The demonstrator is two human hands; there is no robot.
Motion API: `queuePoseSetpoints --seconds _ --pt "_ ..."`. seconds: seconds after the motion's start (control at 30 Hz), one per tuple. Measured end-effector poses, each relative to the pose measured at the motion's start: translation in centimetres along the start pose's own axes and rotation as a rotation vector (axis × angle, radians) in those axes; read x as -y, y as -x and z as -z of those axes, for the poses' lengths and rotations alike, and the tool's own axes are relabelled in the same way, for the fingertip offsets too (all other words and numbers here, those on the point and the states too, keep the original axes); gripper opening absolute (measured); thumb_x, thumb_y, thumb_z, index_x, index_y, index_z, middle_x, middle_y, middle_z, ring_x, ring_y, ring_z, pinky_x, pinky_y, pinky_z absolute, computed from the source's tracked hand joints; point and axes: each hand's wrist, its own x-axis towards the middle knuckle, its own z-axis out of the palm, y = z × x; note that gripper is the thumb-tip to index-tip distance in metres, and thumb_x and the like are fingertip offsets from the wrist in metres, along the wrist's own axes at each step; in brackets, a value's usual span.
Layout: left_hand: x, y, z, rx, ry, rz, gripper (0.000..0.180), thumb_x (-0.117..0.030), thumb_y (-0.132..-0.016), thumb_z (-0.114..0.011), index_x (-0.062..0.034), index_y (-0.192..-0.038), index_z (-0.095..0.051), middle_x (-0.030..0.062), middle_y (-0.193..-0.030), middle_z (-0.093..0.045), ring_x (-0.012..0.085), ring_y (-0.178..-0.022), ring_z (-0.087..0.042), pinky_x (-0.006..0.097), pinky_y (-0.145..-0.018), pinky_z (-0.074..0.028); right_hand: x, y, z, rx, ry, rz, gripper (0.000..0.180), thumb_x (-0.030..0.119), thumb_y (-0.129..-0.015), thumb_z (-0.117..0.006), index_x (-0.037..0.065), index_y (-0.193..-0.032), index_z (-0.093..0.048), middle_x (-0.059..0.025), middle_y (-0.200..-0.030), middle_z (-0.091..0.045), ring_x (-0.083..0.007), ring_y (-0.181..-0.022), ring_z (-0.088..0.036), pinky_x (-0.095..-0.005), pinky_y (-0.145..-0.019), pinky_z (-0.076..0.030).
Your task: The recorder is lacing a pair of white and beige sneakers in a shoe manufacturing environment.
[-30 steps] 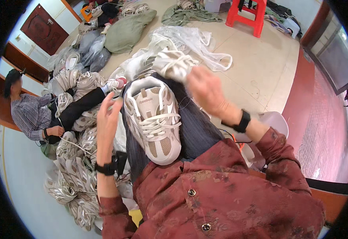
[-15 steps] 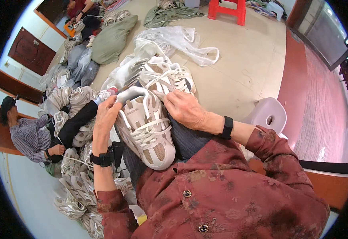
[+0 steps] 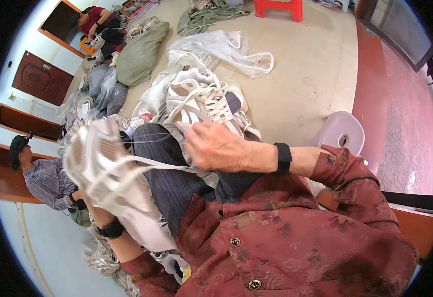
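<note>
Two bare hands work a white and beige sneaker (image 3: 102, 173) above the person's lap. The left hand (image 3: 95, 210) is mostly hidden under the blurred shoe, so how its fingers grip cannot be told. The right hand (image 3: 216, 147) is closed, fingers pinching a white lace (image 3: 152, 164) that runs taut from the shoe to that hand. Beyond the knees lies another laced sneaker (image 3: 201, 101) on a pile. Farther off sit a clear plastic bag (image 3: 226, 49) and a red stool (image 3: 278, 7).

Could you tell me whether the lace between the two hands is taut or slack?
Taut: the lace runs in a straight line from the blurred shoe held up at the left to the right hand.
</note>
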Motion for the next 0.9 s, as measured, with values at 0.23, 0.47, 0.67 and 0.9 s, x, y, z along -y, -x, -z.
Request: queuePoseSetpoints --seconds 0.23,0.47,0.67,0.9 --pt "-0.5 -6.0 -4.7 0.213 -1.038 -0.592 0.041 -0.011 -0.094 -0.056 0.0019 -0.132 -0.046 0.0144 -0.124 -0.058 0.0211 -0.110 -0.058 0.033 -0.090 -0.051 5.6 -1.1 -1.3 0.028 -0.099 0.127 0.022 0.013 -0.063 -0.064 -0.007 -0.072 -0.066 -0.0127 -0.073 -0.058 -0.0231 -0.067 -0.057 -0.0336 -0.051 -0.045" --pt "3.0 -12.0 -9.7 0.077 -0.204 0.155 0.033 -0.014 -0.091 -0.047 0.0030 -0.117 -0.059 0.0176 -0.109 -0.066 0.0284 -0.098 -0.067 0.044 -0.089 -0.055 5.6 -0.8 -2.1 0.142 -0.182 0.180 0.017 0.013 -0.059 -0.067 -0.002 -0.067 -0.067 -0.0140 -0.076 -0.061 -0.0266 -0.071 -0.061 -0.0349 -0.055 -0.049" --pt "6.4 -15.5 -9.1 0.035 -0.189 0.309 0.035 -0.020 -0.093 -0.050 0.0027 -0.118 -0.059 0.0173 -0.113 -0.065 0.0287 -0.100 -0.066 0.042 -0.090 -0.054 4.8 -0.4 -2.0 0.092 -0.377 0.102 0.010 0.004 -0.061 -0.065 -0.001 -0.070 -0.066 -0.0162 -0.080 -0.063 -0.0333 -0.076 -0.066 -0.0395 -0.067 -0.055" --pt "7.5 -15.9 -6.8 0.053 -0.289 0.324 0.031 -0.020 -0.090 -0.054 -0.0026 -0.115 -0.063 0.0106 -0.113 -0.067 0.0238 -0.103 -0.064 0.039 -0.092 -0.050 1.3 2.5 -1.1 0.232 -0.491 -0.103 0.016 0.001 -0.069 -0.063 -0.002 -0.084 -0.063 -0.0145 -0.104 -0.061 -0.0333 -0.099 -0.061 -0.0405 -0.085 -0.052"
